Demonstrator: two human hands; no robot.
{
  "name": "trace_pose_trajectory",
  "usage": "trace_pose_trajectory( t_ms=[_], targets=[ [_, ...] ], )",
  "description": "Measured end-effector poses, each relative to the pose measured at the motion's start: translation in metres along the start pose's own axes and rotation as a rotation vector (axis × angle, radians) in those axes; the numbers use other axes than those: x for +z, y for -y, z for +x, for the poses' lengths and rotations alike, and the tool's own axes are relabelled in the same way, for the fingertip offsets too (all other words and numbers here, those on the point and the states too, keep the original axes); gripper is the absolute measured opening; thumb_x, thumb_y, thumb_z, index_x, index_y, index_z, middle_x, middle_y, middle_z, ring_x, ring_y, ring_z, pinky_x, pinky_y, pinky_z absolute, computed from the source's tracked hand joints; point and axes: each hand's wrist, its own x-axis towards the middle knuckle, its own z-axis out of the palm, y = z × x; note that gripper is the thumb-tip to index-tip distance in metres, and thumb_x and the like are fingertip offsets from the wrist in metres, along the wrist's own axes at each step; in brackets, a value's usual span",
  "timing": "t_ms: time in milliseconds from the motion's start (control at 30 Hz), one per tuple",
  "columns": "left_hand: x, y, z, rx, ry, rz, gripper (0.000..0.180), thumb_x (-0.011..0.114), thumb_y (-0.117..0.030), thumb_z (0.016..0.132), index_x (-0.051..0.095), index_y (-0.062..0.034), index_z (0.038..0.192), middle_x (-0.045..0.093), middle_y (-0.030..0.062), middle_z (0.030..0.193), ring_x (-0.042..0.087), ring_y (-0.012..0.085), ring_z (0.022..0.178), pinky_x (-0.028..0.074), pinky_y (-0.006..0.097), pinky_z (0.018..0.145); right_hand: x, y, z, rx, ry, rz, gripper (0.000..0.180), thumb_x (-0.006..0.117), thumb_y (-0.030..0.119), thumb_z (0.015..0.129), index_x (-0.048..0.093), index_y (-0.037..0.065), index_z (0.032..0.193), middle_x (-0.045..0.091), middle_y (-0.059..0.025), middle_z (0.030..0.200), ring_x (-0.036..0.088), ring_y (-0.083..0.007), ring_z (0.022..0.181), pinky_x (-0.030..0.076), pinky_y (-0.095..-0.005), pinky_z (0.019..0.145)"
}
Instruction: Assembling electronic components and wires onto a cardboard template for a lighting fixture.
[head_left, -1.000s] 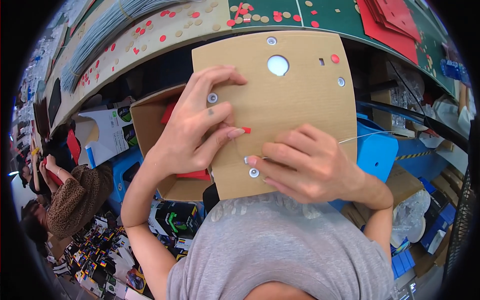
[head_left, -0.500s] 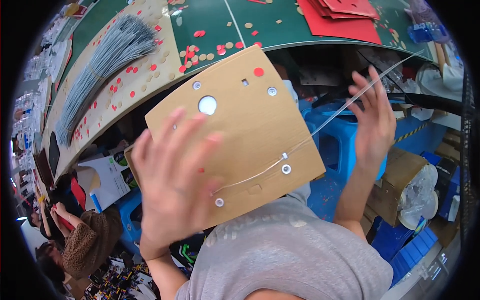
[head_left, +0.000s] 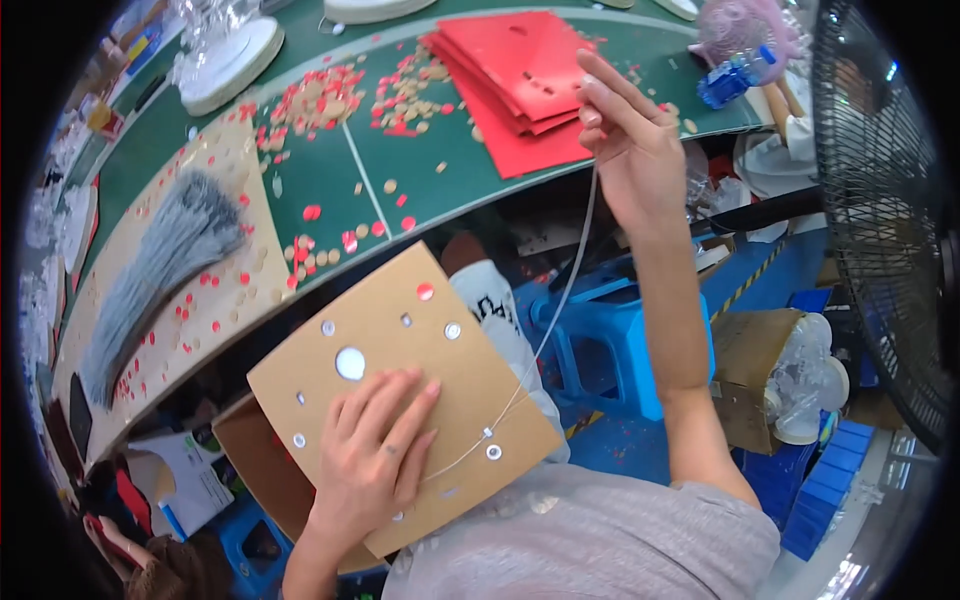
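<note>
Currently: left hand [head_left: 372, 455] spread flat, fingers extended, pressing brown cardboard panel [head_left: 400, 385] against lap, below green table [head_left: 340, 165] edge. Right hand [head_left: 630, 140] raised over red sheets [head_left: 510, 80], fingertips pinched on thin white cord [head_left: 560, 290] running taut down through panel eyelet.

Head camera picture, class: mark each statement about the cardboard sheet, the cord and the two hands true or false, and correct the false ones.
1. The left hand lies flat on the cardboard sheet. True.
2. The right hand rests on the cardboard sheet. False: it is raised above it, pinching the cord.
3. The cord runs from the sheet up to the right hand. True.
4. The red sheets lie on the blue stool. False: they lie on the green table.
</note>
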Motion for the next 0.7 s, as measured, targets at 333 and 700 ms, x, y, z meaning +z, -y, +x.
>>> trace_pose_trajectory(
  t_ms=[333,700],
  targets=[
    [-0.007,-0.008,0.028,-0.088,0.062,0.050,0.070,0.071,-0.022,0.083,0.051,-0.0048,0.149,0.044,0.0182,0.156,0.038,0.0384,0.147,0.031,0.052,0.117,0.030,-0.033,-0.065,-0.374,0.867,-0.942,0.029,0.074,-0.005,0.071,0.079,0.008,0.097,0.063,-0.0046,0.082,0.065,-0.0200,0.067,0.054,-0.0304,0.058],
    [-0.004,-0.010,0.020,-0.116,0.111,0.079,0.084,0.075,-0.033,0.077,0.048,-0.0088,0.152,0.041,0.0173,0.159,0.038,0.0336,0.147,0.035,0.045,0.108,0.028,-0.026,-0.069,-0.603,1.024,-1.226,0.048,0.070,0.000,0.068,0.077,0.012,0.113,0.057,-0.0019,0.078,0.061,-0.0162,0.064,0.052,-0.0290,0.052]
  ],
)
